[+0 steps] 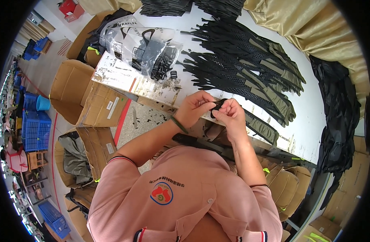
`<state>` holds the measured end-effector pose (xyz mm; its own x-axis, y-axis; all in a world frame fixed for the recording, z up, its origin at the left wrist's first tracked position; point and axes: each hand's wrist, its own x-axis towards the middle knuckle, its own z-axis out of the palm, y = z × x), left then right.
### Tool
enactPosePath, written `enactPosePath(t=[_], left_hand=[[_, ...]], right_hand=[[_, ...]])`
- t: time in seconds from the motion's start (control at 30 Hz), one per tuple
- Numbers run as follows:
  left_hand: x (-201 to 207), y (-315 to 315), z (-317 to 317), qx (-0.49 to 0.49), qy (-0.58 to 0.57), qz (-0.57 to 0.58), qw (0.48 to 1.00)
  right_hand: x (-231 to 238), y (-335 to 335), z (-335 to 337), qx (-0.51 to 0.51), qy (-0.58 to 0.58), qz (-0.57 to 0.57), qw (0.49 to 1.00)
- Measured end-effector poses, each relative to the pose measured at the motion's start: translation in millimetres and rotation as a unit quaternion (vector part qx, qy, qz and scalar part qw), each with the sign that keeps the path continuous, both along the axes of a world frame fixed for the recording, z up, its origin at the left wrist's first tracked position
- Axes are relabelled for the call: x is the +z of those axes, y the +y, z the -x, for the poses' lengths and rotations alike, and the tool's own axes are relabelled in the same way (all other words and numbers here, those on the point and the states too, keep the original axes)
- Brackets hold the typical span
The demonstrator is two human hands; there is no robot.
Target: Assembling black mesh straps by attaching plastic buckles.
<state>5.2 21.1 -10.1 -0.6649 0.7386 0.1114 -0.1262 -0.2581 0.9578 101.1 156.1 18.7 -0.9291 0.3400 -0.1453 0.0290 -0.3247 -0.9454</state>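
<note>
At the near edge of the white table, my left hand (195, 108) and my right hand (232, 119) are close together. Thumb and fingers of both pinch a small piece of black strap (218, 105); whether a buckle is on it is hidden by the fingers. An olive and black strap panel (258, 126) lies on the table edge just right of my right hand. Beyond my hands, many similar strap panels (249, 64) are spread in overlapping rows. A clear plastic bag (140, 44) of black plastic buckles stands at the far left, with a loose black buckle (173, 74) beside it.
More black straps are stacked at the table's far edge (164, 7). Open cardboard boxes (98, 107) stand left of the table, and another box (287, 187) sits below its right side. Gold curtains (309, 24) and black sheeting (336, 109) hang at the right.
</note>
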Motion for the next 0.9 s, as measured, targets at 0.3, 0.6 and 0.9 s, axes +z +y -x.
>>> enactPosePath(t=[0.3,0.6,0.9], left_hand=[[-5.1,-3.4,-6.9,0.021,0.051,-0.023,0.998],[2.5,-8.4,-4.1,0.008,0.233,0.048,0.971],[-10.2,-0.8,-19.0,-0.015,0.075,-0.071,0.995]], right_hand=[[1.1,1.7,-0.3,0.005,-0.003,0.064,0.998],[-9.2,1.6,-2.2,0.005,0.002,0.051,0.999],[-11.3,-4.9,-1.8,-0.1,0.082,0.009,0.992]])
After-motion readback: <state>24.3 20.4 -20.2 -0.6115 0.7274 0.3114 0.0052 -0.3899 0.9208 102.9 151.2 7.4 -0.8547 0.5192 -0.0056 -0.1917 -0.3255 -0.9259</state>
